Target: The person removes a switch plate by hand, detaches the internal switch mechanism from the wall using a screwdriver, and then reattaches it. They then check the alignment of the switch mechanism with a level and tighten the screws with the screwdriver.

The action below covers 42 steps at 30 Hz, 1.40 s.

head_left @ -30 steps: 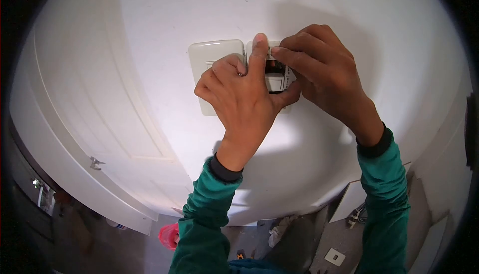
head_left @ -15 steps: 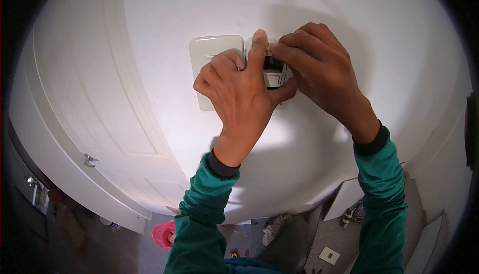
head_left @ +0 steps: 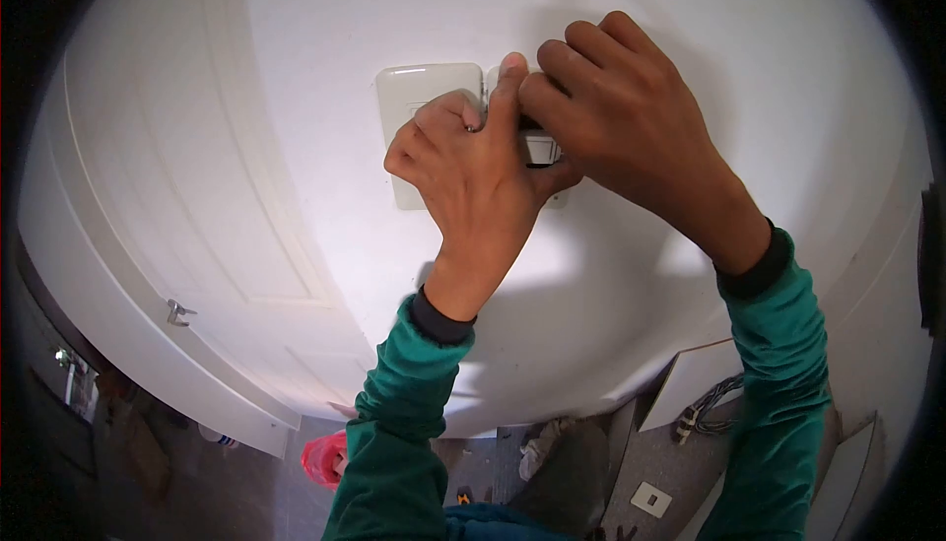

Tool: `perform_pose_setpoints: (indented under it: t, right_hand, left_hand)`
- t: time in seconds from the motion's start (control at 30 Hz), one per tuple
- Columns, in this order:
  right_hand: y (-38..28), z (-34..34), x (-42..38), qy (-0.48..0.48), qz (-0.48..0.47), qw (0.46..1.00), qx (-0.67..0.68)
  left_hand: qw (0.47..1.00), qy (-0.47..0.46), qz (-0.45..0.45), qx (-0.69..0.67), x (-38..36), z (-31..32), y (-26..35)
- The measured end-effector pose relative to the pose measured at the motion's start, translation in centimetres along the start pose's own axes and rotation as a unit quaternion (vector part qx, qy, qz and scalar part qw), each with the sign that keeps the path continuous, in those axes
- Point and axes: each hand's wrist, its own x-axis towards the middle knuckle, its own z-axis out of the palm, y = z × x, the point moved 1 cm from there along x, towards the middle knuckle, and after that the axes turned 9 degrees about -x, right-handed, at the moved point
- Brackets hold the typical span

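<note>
well below switch (head_left: 540, 150), cable (head_left: 702, 409) and loose faceplate (head_left: 650, 500)

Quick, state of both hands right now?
Left hand: partly open, thumb and forefinger spread beside the white switch.
Right hand: fingers curled; fingertips hidden, cannot tell what it holds.

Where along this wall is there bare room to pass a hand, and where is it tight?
The white wall is bare between the green fabric sleeves, below the cream rectangular right plate, and above the matching left plate. Crowded: the right plate, mostly covered by the bare left hand and right hand.
</note>
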Motion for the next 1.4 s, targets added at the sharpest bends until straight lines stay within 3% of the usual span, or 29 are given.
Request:
perform_pose_setpoints:
  t: [0.2, 0.73, 0.9, 1.03, 1.1, 1.33, 1.4]
  right_hand:
    - [1.4, -0.7, 0.1, -0.070, -0.028, 0.993, 0.091]
    - [2.0, -0.4, 0.2, -0.058, -0.052, 0.991, 0.109]
    - [2.1, -0.8, 0.5, -0.095, -0.049, 0.988, 0.114]
    - [2.0, -0.7, 0.6, -0.092, -0.048, 0.988, 0.113]
    - [1.9, -0.5, 0.6, -0.038, -0.063, 0.990, 0.124]
    - [1.0, -0.7, 1.3, -0.076, -0.068, 0.993, 0.064]
    - [0.6, -1.2, 1.5, -0.141, -0.059, 0.988, 0.002]
  left_hand:
    - [1.000, 0.006, 0.001, 0.010, -0.1, 0.2, 0.0]
    - [1.000, 0.001, 0.007, 0.003, 0.2, -0.1, 0.0]
    - [1.000, 0.004, 0.005, 0.003, 0.1, 0.0, 0.0]
    - [1.000, 0.006, 0.001, 0.005, 0.2, -0.1, 0.0]
    - [1.000, 0.005, -0.002, 0.004, 0.2, 0.0, 0.1]
    - [1.000, 0.006, -0.016, -0.019, 0.3, 0.0, 0.0]
    - [1.000, 0.008, -0.018, -0.023, 0.3, -0.3, 0.1]
